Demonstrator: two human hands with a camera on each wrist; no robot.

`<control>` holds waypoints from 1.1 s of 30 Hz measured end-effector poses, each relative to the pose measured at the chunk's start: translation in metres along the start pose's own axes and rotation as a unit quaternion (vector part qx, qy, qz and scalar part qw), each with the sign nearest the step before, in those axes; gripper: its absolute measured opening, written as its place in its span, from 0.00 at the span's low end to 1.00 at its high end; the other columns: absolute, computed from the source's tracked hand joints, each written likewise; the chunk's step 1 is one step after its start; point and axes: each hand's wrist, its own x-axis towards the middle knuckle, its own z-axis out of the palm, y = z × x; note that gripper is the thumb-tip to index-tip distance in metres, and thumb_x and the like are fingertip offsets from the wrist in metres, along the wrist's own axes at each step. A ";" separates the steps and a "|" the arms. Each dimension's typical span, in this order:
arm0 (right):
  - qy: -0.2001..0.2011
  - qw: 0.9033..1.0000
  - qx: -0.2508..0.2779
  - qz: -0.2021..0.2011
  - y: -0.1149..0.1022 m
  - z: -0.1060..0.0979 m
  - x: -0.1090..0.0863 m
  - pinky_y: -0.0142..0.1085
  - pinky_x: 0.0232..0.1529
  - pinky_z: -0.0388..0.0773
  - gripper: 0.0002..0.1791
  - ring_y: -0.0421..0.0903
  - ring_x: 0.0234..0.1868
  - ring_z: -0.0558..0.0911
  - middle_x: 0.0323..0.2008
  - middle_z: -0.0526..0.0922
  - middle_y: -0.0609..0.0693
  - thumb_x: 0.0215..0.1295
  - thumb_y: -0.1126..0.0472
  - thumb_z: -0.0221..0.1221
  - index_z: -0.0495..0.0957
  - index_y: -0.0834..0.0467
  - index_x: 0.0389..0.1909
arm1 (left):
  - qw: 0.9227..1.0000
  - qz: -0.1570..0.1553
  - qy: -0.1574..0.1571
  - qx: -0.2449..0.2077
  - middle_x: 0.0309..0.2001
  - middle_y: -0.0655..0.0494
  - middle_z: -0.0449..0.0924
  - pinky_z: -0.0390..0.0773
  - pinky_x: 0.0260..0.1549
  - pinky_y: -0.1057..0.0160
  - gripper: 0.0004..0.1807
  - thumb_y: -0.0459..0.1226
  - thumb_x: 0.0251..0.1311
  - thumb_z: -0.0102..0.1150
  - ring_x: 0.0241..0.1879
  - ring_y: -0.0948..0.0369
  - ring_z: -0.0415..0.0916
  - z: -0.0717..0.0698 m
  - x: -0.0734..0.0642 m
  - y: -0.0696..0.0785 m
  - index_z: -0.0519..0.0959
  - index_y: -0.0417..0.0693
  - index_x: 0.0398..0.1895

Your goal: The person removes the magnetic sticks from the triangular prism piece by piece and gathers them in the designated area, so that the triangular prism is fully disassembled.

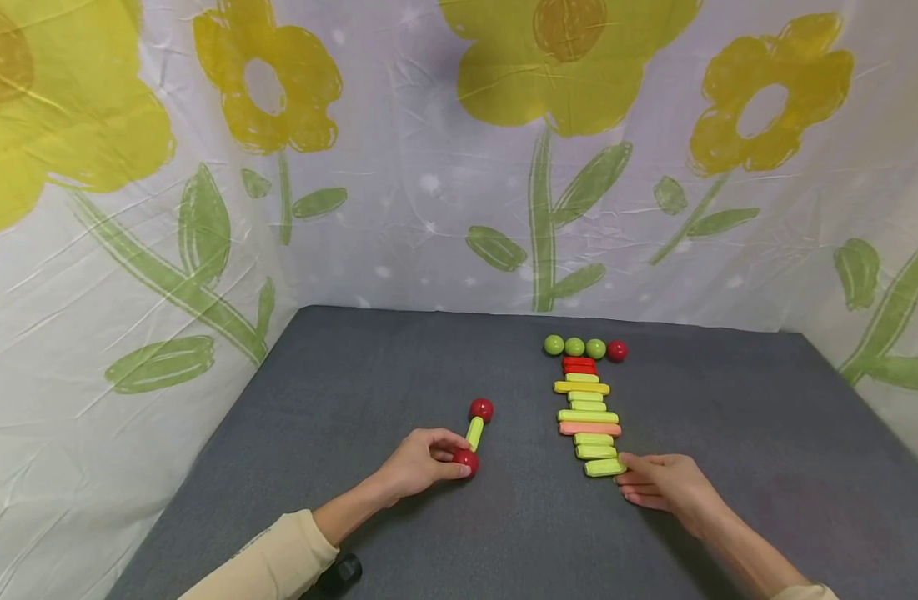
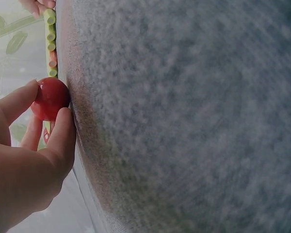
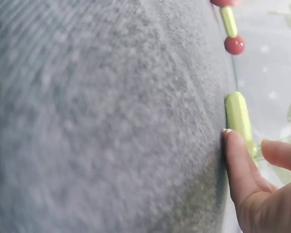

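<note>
In the head view my left hand (image 1: 421, 461) pinches a red ball (image 1: 467, 463) between thumb and fingers at the near end of a yellow-green magnetic rod (image 1: 475, 434). A second red ball (image 1: 482, 409) sits at that rod's far end. The left wrist view shows the gripped ball (image 2: 51, 99) low over the dark surface. My right hand (image 1: 669, 486) holds the right end of the nearest yellow-green rod (image 1: 603, 468), which closes the front of a column of rods. In the right wrist view, thumb and fingertips are around this rod's end (image 3: 238, 111).
Up the column lie more yellow-green rods (image 1: 594, 417), a pink rod (image 1: 589, 429), a yellow rod (image 1: 582, 387) and red rods (image 1: 579, 365). Behind them is a row of green balls (image 1: 574, 347) and a red ball (image 1: 617, 351). A black object (image 1: 342, 573) lies beside the left sleeve.
</note>
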 end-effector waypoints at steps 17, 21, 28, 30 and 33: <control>-0.069 0.996 0.062 0.012 0.002 -0.007 -0.003 0.41 0.46 0.79 0.28 0.46 0.42 0.83 0.43 0.82 0.60 0.70 0.63 0.54 0.61 0.82 0.59 | 1.000 0.001 0.002 -0.008 0.39 0.53 0.80 0.78 0.37 0.62 0.18 0.34 0.52 0.70 0.38 0.59 0.77 -0.001 0.001 -0.001 0.80 0.40 0.46; -0.080 0.994 0.073 0.013 0.002 -0.006 -0.004 0.41 0.48 0.78 0.28 0.46 0.43 0.82 0.44 0.82 0.60 0.70 0.64 0.53 0.58 0.82 0.60 | 1.000 0.006 0.001 -0.006 0.38 0.53 0.80 0.78 0.37 0.63 0.17 0.33 0.52 0.70 0.37 0.59 0.77 -0.001 0.001 -0.001 0.80 0.39 0.46; -0.076 0.994 0.072 0.031 0.002 -0.006 -0.006 0.39 0.44 0.80 0.29 0.46 0.39 0.83 0.38 0.83 0.57 0.71 0.60 0.54 0.62 0.80 0.59 | 1.000 0.001 -0.001 -0.003 0.39 0.53 0.80 0.78 0.37 0.62 0.18 0.34 0.52 0.70 0.38 0.59 0.77 0.000 0.001 0.000 0.80 0.40 0.46; -0.079 0.994 0.069 0.041 0.003 -0.007 -0.007 0.39 0.43 0.80 0.29 0.46 0.38 0.84 0.37 0.84 0.57 0.70 0.57 0.55 0.64 0.79 0.58 | 1.000 0.001 -0.002 -0.002 0.39 0.53 0.80 0.78 0.38 0.62 0.18 0.34 0.52 0.70 0.38 0.59 0.77 0.000 0.001 0.001 0.80 0.40 0.47; -0.111 0.991 0.067 0.046 0.004 -0.007 -0.008 0.38 0.43 0.80 0.28 0.46 0.38 0.84 0.36 0.84 0.55 0.71 0.54 0.54 0.69 0.77 0.54 | 1.000 0.002 -0.003 -0.003 0.40 0.53 0.80 0.78 0.38 0.62 0.18 0.34 0.53 0.70 0.38 0.59 0.77 0.000 0.001 0.002 0.80 0.40 0.47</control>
